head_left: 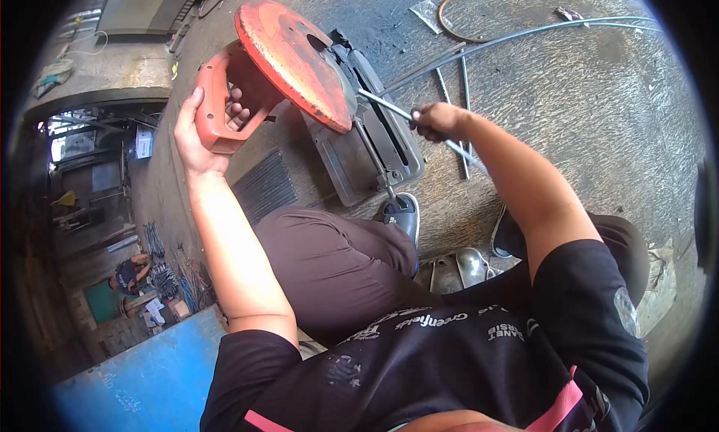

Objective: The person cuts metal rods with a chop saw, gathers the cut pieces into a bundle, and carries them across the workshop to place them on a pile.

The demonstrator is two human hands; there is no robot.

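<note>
My left hand (201,132) is wrapped round the red D-shaped handle of a cut-off saw (288,61), whose worn red blade guard tilts above its grey base (352,158). In my right hand (440,122) is a thin metal rod (389,106), gripped partway along. One end of this rod reaches the saw beside the guard's lower edge, and the other sticks out past my hand toward my forearm. The guard hides most of the cutting disc.
Long bent metal rods (524,32) and shorter straight ones (465,110) lie on the rough floor. A ribbed dark mat (264,183) is beside the saw. Another person (131,273) sits far left near bundled rods. A blue panel (150,372) stands at lower left.
</note>
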